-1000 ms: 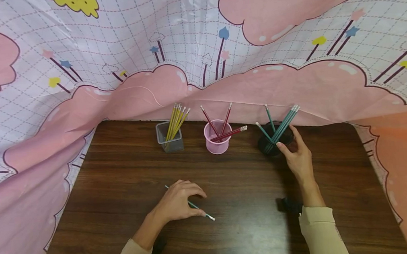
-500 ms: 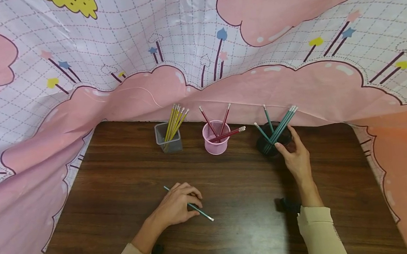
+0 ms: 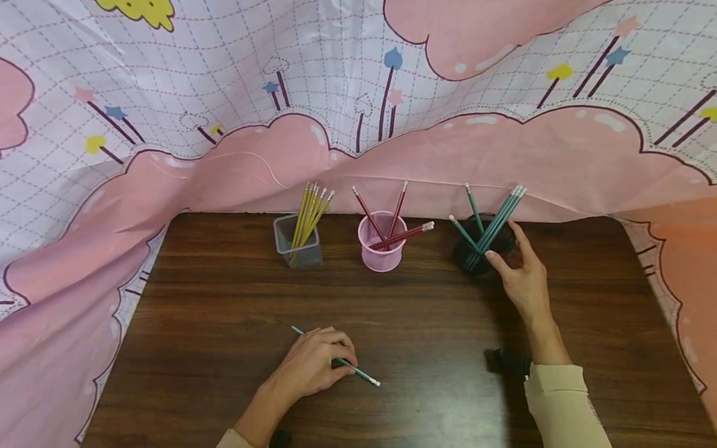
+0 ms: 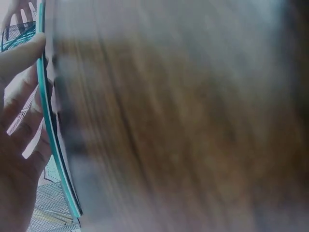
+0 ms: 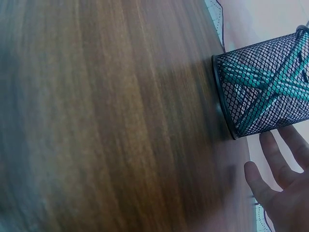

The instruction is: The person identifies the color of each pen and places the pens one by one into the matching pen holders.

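A teal pencil (image 3: 367, 376) with a white eraser slants across the middle of the dark wooden table. My left hand (image 3: 315, 361) pinches it near the eraser end, thumb on one side and fingers over the other; the left wrist view shows the thumb against the pencil (image 4: 45, 96). At the back right, a black mesh pencil cup (image 5: 260, 82) holds several teal pencils (image 3: 501, 217) leaning different ways. My right hand (image 3: 526, 284) grips the cup from its right side, thumb at the near side and index finger at the rim.
A clear grey square container (image 3: 304, 257) with several yellow pencils (image 3: 311, 214) stands at the back left. Right of it is a pink cup (image 3: 382, 259) with several dark red pencils (image 3: 401, 237). A patterned pink and white cloth (image 3: 250, 155) hangs behind the table (image 3: 211, 294).
My left hand's fingers have drawn in from a wider spread and come together on the teal pencil. The right hand stays at the black mesh cup.
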The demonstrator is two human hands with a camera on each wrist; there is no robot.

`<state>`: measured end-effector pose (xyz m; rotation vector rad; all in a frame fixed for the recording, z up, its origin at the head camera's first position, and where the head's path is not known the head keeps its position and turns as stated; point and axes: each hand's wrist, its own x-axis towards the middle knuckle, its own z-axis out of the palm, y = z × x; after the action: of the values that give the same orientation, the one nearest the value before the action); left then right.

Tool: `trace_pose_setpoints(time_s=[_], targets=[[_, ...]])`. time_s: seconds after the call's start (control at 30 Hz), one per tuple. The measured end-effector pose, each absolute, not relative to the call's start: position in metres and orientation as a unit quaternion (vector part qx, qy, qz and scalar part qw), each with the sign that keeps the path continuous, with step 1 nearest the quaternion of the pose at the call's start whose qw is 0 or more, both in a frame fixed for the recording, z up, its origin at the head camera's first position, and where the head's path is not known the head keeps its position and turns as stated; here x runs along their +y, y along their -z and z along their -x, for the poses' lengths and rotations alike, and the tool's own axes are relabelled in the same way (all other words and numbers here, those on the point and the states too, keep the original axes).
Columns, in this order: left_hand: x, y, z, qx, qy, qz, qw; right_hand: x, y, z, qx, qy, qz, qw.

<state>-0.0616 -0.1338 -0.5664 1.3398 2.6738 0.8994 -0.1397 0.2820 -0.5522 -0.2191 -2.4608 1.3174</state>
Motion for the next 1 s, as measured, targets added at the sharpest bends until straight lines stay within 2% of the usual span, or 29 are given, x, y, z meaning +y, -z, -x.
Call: trace_pose_setpoints(time_s=[0.17, 0.5, 1.0], targets=[[-0.133, 0.564, 0.060, 0.859, -0.308, -0.407, 0.018, 0.282, 0.552, 0.139, -0.863, -0.469, 0.076, 0.170], [-0.128, 0.548, 0.070, 0.862, -0.304, -0.405, -0.018, 0.282, 0.552, 0.137, -0.861, -0.473, 0.080, 0.171], [-0.121, 0.528, 0.086, 0.870, -0.294, -0.395, -0.022, 0.282, 0.550, 0.138, -0.866, -0.463, 0.093, 0.163]])
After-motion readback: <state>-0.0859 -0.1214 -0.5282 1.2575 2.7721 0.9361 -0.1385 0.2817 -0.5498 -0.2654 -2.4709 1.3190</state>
